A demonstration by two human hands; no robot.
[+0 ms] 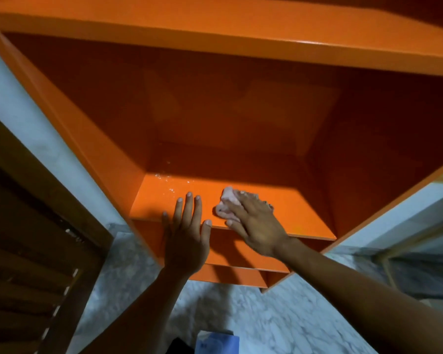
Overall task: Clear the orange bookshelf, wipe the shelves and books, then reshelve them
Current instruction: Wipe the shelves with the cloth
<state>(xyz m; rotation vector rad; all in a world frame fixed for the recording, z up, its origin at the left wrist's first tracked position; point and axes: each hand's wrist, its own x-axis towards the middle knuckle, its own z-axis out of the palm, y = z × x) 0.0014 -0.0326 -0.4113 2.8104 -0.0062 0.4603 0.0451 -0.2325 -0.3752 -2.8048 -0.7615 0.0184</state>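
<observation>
Right hand (253, 223) pressing pale cloth (226, 203) onto wet shelf (299, 213) to wipe; left hand (187, 231) flat, open, bracing.

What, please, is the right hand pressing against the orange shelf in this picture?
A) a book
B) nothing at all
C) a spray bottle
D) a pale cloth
D: the right hand lies flat on a crumpled pale cloth on the shelf, while the left hand rests bare on the shelf's front edge.
</observation>
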